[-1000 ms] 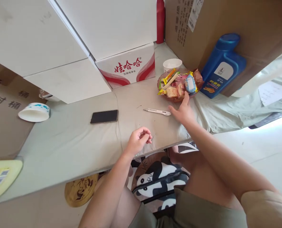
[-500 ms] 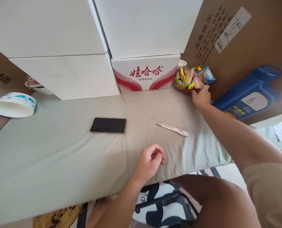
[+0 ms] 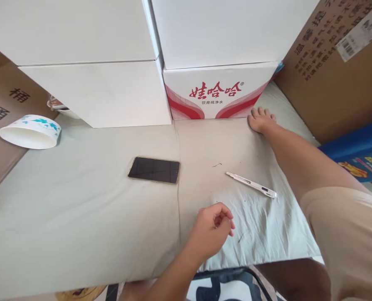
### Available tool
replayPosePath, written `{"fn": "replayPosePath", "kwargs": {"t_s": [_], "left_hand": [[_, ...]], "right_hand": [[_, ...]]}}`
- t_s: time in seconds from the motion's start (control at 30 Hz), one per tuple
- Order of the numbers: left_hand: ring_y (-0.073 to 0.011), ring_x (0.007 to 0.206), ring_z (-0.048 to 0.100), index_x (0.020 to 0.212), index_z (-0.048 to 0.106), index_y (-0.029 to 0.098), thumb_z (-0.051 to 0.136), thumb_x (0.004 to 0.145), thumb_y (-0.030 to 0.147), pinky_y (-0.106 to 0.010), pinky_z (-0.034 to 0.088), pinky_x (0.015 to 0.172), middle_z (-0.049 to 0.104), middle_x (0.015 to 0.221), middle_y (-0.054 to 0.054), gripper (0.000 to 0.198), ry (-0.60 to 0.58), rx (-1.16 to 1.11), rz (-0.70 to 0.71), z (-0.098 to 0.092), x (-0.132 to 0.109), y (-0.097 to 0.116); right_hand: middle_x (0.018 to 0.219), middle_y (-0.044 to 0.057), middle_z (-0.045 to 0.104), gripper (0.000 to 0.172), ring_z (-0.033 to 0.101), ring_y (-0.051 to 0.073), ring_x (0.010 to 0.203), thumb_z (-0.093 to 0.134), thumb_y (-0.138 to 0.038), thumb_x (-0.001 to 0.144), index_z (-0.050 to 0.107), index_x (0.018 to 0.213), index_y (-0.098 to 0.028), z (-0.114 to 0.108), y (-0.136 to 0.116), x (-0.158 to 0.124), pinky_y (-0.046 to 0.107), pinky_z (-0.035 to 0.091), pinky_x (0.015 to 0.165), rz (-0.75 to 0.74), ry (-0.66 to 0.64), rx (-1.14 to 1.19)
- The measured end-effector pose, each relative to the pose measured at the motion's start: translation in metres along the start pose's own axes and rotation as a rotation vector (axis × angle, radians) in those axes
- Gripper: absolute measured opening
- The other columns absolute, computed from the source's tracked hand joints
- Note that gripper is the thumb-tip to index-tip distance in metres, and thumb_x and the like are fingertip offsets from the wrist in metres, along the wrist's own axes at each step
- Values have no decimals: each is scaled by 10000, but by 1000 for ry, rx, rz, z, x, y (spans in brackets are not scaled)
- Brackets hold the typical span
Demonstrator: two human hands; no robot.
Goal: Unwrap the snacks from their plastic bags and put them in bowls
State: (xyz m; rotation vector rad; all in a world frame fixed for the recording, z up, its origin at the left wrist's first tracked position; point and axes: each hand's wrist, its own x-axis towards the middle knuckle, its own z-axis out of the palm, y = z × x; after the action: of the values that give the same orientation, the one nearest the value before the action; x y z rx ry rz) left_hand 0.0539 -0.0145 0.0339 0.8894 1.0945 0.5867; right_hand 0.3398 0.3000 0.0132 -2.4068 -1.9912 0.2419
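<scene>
My right hand [image 3: 261,120] lies on the cloth by the lower right corner of a white and red water carton [image 3: 209,110], its fingers spread and nothing in them. Only a bit of a blue snack packet [image 3: 279,68] peeks out past the carton's right edge; whatever it rests in is hidden. My left hand [image 3: 211,229] rests near the front of the table, fingers curled loosely toward the thumb, with nothing seen inside. Between the hands lies a white utility knife [image 3: 251,184]. A black phone [image 3: 154,169] lies flat to the left.
White boxes [image 3: 98,96] stand stacked along the back. A patterned paper bowl [image 3: 32,133] lies tipped on its side at the left. Brown cardboard [image 3: 333,83] walls the right side, with a blue container [image 3: 358,146] before it. Greenish cloth [image 3: 95,217] covers the table.
The bowl of snacks has gone from the carton's right front to behind it, nearly out of sight. My right hand has let go and spread its fingers. The view has shifted.
</scene>
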Motion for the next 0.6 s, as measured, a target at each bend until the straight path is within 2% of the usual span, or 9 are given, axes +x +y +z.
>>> {"fn": "replayPosePath", "kwargs": {"t_s": [0.07, 0.2, 0.4, 0.5, 0.6], "left_hand": [[-106, 605, 605, 781, 560, 179, 522, 760, 125, -255, 464, 638, 623, 688, 19, 69, 1, -5, 8, 0, 1, -1], [-104, 588, 603, 789, 570, 180, 522, 773, 129, -241, 425, 579, 622, 695, 18, 72, 2, 7, 67, 3, 1, -3], [-116, 626, 621, 823, 616, 181, 579, 780, 192, -240, 434, 612, 634, 702, 18, 58, 9, 79, 250, -3, -9, 1], [-121, 615, 593, 770, 617, 182, 567, 814, 267, -249, 430, 623, 604, 653, 22, 108, 55, 92, 338, -10, -14, 4], [-115, 613, 549, 729, 605, 182, 556, 804, 252, -250, 402, 621, 588, 650, 26, 114, 138, 96, 378, -14, -18, 4]], "right_hand": [[1729, 159, 171, 678, 175, 357, 1585, 231, -460, 1031, 262, 1640, -165, 4, 1, -14, 609, 163, 1240, -8, 1, 2], [1723, 142, 208, 691, 201, 314, 1590, 249, -459, 1012, 281, 1641, -177, 5, 11, -54, 558, 182, 1261, -50, -26, -10], [1697, 210, 242, 761, 210, 349, 1583, 183, -443, 978, 306, 1611, -38, 10, 20, -131, 557, 239, 1266, -99, -81, -85], [1634, 260, 355, 748, 309, 351, 1547, 266, -419, 935, 388, 1563, -32, 7, 23, -169, 519, 328, 1240, -130, -104, -135], [1471, 253, 575, 697, 515, 345, 1424, 437, -433, 839, 558, 1441, -104, -8, 21, -198, 454, 459, 1158, -189, -106, -172]]}}
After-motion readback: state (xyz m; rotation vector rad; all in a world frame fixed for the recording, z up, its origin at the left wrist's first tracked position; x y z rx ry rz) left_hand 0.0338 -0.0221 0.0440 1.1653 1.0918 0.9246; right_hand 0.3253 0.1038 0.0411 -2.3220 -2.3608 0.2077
